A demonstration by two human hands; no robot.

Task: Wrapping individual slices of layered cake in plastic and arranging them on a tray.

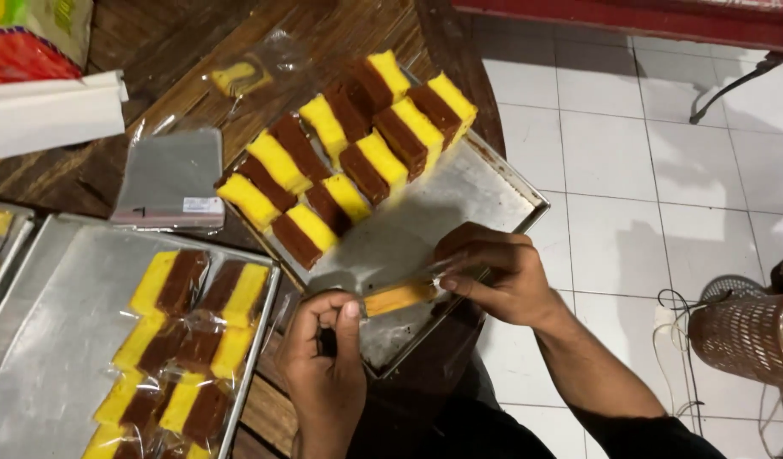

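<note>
Holding one yellow cake slice in a clear plastic bag point(400, 297) over the near corner of the shiny metal tray point(485, 191), the left hand point(323, 361) has its grip pinching one end and the right hand point(497, 272) has its grip pinching the other end. Rows of bare yellow and brown cake slices point(340, 157) fill the far half of that tray, leaving the near half open. A second metal tray of wrapped slices point(183, 340) sits just beside the left hand on the dark wooden desk point(187, 42), with a stack of clear empty bags point(170, 178) behind it and white floor tiles point(629, 170) past the desk's edge.
</note>
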